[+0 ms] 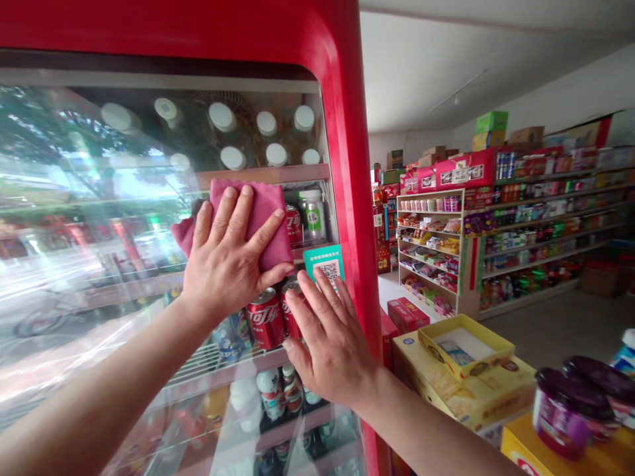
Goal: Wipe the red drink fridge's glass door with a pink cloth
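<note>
Fingers spread, my left hand (221, 261) holds a pink cloth (270, 198) pressed against the glass door (163, 377) of a red drinks fridge. A small dark patch shows at the cloth's left edge. My right hand (332, 330) lies open with nothing in it, at the right side of the glass. Its fingertips overlap the lower part of a green QR code sticker (322, 254). Behind the glass, between the two hands, stand red cola cans (266, 320). White-capped bottles (221, 118) fill the shelf above.
The red fridge frame (350, 165) rises just right of my right hand. Yellow boxes (466, 390) and purple-lidded tubs (570, 410) stand at the lower right. Stocked shop shelves (431, 248) line the room beyond. Reflections of trees and a bicycle cover the left glass.
</note>
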Available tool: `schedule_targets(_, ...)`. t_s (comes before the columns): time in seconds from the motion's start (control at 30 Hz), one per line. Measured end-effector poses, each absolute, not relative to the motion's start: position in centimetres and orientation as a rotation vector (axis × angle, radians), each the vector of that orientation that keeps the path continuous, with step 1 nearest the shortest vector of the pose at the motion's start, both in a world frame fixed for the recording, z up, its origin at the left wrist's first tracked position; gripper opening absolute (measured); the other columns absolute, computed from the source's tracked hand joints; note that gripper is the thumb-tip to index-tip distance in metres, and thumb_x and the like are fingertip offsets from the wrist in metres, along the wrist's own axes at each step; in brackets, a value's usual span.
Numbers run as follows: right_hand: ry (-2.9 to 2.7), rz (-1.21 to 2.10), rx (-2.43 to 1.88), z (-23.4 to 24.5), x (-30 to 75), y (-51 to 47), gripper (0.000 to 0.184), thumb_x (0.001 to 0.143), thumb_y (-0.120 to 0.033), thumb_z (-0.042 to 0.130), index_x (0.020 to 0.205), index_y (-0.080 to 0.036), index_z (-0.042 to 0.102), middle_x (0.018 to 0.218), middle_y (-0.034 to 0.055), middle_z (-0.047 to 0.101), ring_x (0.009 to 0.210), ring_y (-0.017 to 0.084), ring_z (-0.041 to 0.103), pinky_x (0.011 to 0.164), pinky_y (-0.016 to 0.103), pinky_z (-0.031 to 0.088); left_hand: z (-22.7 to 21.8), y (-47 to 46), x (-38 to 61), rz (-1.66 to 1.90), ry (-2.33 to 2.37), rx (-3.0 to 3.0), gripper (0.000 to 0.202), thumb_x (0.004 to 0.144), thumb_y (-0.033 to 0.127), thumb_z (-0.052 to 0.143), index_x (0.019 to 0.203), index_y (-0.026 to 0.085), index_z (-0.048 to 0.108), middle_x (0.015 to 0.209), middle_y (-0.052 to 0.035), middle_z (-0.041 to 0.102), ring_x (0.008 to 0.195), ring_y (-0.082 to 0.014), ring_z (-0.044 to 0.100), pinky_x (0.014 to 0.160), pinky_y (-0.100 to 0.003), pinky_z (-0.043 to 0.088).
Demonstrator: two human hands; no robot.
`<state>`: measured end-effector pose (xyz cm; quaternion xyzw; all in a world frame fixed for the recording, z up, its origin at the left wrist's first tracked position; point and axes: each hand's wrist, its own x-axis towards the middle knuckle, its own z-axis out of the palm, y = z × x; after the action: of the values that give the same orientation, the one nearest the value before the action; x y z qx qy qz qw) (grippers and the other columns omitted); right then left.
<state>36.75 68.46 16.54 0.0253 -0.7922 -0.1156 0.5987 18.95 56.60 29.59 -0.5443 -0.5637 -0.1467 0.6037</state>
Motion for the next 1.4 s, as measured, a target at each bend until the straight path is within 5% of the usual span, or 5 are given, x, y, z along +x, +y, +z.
schedule_targets(0.27,-1.811,-0.28,0.035,16.4,37.5,68.0,0.057,0.109,-0.036,0.053,0.16,-0.009,0.051,0.175,0.0188,0.044,0.172,0.035,0.023,0.137,0.062,0.034,28.6,55.6,18.7,-0.416,-1.332,-1.212,0.088,0.099,0.08,0.052,0.174,0.037,0.034,0.186,0.0083,-0.007,0.171,-0.0452,0.017,0.142,-0.059,0.008)
schedule_targets(0.4,-1.811,-0.261,-0.009,15.8,37.9,67.4,0.058,0.109,-0.035,0.052,0.161,-0.01,0.049,0.177,0.0192,0.041,0.173,0.035,0.02,0.136,0.062,0.035,26.8,56.6,19.4,-0.434,-1.347,-1.149,0.097,0.095,0.073,0.068,0.176,0.035,0.031,0.187,-0.0062,-0.001,0.172,-0.0473,0.015,0.138,-0.073,0.014)
schedule_targets(0.5,-1.813,-0.236,-0.042,15.3,37.7,66.8,0.061,0.11,-0.037,0.052,0.164,-0.009,0.046,0.179,0.0187,0.038,0.173,0.035,0.022,0.136,0.063,0.033,25.2,57.0,19.6,-0.347,-1.361,-1.194,0.101,0.093,0.069,0.074,0.177,0.033,0.029,0.186,-0.0143,0.003,0.172,-0.0458,0.015,0.137,-0.073,0.017)
schedule_targets(0.7,-1.753,-0.147,-0.13,14.5,36.7,65.6,0.065,0.107,-0.035,0.058,0.166,-0.01,0.045,0.178,0.0197,0.039,0.169,0.038,0.032,0.136,0.064,0.034,24.2,55.8,18.5,-0.297,-1.376,-1.238,0.106,0.091,0.078,0.07,0.177,0.035,0.027,0.186,-0.0139,0.009,0.172,-0.0429,0.019,0.139,-0.064,0.015)
schedule_targets(1.4,-1.693,-0.072,-0.176,14.2,30.3,58.3,0.065,0.108,-0.036,0.06,0.167,-0.013,0.045,0.174,0.0232,0.043,0.163,0.046,0.04,0.126,0.076,0.042,23.7,47.9,12.8,-0.259,-1.356,-1.243,0.104,0.092,0.086,0.059,0.177,0.033,0.029,0.185,-0.0144,0.02,0.171,-0.04,0.025,0.14,-0.059,0.014)
